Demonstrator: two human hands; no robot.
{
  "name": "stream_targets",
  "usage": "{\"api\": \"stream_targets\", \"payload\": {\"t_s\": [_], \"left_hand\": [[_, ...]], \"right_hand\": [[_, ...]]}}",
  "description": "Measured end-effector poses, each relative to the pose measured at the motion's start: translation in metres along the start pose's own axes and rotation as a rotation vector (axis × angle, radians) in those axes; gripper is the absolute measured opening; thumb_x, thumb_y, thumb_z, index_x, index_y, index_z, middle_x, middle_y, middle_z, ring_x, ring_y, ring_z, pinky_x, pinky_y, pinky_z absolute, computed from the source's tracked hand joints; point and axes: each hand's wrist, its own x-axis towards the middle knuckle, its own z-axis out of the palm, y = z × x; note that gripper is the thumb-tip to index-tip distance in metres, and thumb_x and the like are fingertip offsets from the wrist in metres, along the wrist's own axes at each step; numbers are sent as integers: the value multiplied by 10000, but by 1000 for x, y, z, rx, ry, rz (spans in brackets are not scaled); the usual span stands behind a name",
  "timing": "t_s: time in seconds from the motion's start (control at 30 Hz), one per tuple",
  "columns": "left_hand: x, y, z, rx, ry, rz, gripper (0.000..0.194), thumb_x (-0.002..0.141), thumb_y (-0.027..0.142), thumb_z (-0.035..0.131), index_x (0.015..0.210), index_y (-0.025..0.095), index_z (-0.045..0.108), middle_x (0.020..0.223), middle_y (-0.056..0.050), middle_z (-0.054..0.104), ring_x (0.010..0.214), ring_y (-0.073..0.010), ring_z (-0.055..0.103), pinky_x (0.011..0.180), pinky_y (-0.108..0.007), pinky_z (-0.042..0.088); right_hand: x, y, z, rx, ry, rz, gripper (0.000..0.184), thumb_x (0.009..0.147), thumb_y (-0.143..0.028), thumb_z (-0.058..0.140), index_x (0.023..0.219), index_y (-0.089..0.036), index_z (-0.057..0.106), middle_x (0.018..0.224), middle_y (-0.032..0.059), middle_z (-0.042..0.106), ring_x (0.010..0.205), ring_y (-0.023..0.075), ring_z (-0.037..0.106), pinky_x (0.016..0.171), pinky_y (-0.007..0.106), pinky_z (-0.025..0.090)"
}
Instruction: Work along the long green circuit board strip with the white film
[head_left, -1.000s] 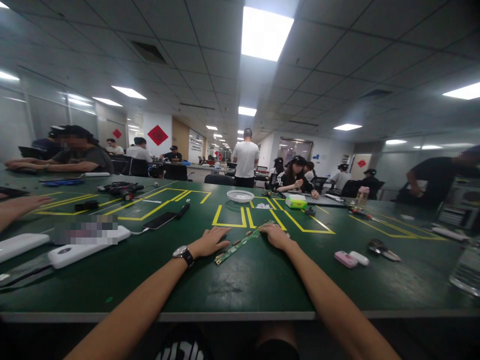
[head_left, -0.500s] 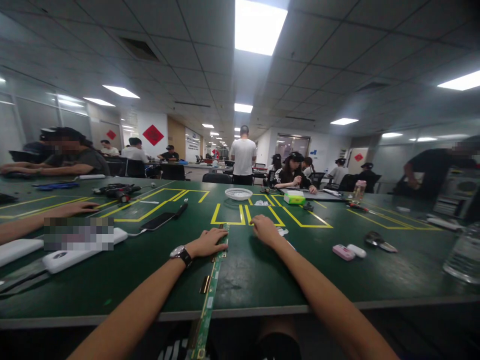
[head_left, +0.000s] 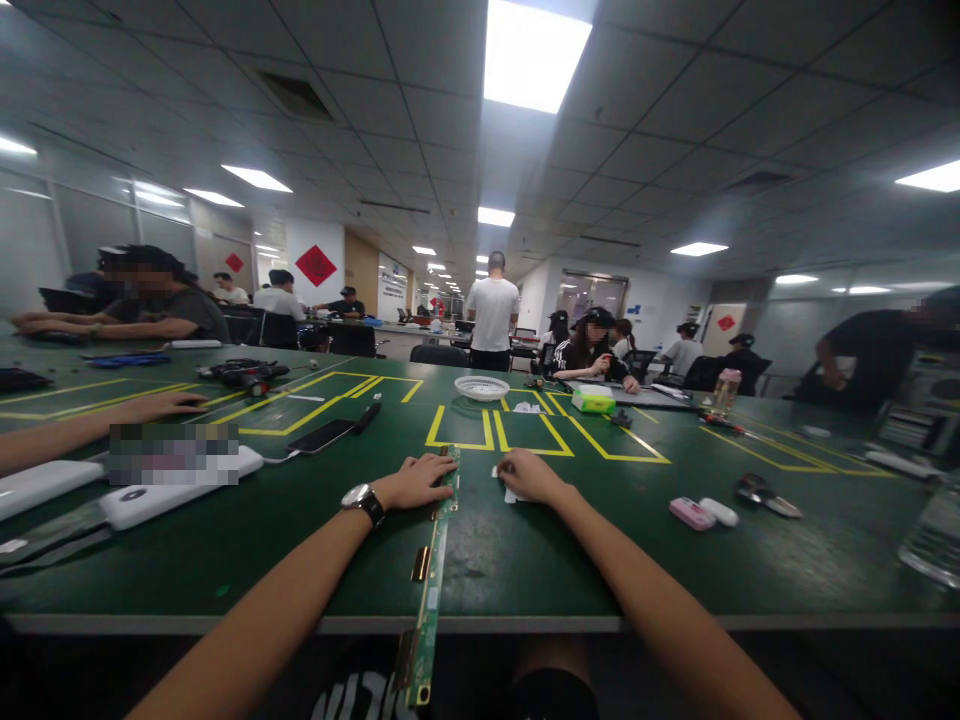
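A long, narrow green circuit board strip (head_left: 433,598) lies lengthwise in front of me, its near end jutting past the table edge. Copper-coloured flex tabs (head_left: 421,564) stick out along its left side. My left hand (head_left: 420,482), with a watch on the wrist, presses thumb and fingers onto the strip's far end and holds it. To the right of the strip, my right hand (head_left: 531,474) is curled down at the table, fingertips together on a small white piece (head_left: 495,471). More white material (head_left: 512,495) shows under that hand, mostly hidden.
A white basket (head_left: 481,388) stands ahead among yellow tape outlines. To the left are a phone (head_left: 324,436), a white power strip (head_left: 180,490) and another person's hand (head_left: 176,402). A pink case (head_left: 691,514) and a water bottle (head_left: 934,530) are to the right.
My right hand has come down and slightly nearer, its fingers now closed at the small white piece. My left hand stays on the strip. The view has shifted a little.
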Motion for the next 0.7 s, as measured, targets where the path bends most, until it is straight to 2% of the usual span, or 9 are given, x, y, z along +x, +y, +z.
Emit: {"api": "stream_targets", "payload": {"t_s": [0.1, 0.2, 0.47, 0.7], "left_hand": [[0, 1, 1, 1, -2, -9, 549, 926, 542, 365, 1421, 307, 334, 1485, -59, 300, 1315, -303, 269, 1002, -487, 228], [1, 2, 2, 5, -2, -18, 551, 927, 540, 362, 1423, 303, 332, 1491, -57, 288, 1316, -302, 265, 1007, -486, 218], [3, 3, 4, 24, -21, -30, 536, 933, 513, 357, 1422, 297, 331, 1504, -51, 257, 1328, -303, 241, 1001, -505, 213], [4, 2, 4, 15, -19, -25, 546, 929, 530, 351, 1428, 311, 319, 1503, -44, 259, 1326, -312, 232, 998, -520, 203]], "right_hand": [[5, -28, 10, 80, 34, -159, 175, 813, -224, 561, 891, -190, 715, 860, 56, 633, 817, 158, 567, 768, 239, 408], [6, -42, 17, 72, 76, -185, 174, 818, -216, 559, 906, -184, 706, 870, 58, 621, 824, 157, 554, 776, 243, 402], [8, -44, 23, 93, 113, -193, 177, 844, -232, 547, 927, -179, 694, 867, 64, 610, 842, 162, 544, 802, 264, 401], [7, -44, 21, 136, 97, -209, 183, 844, -228, 553, 951, -193, 697, 883, 60, 603, 842, 156, 545, 795, 255, 403]]}}
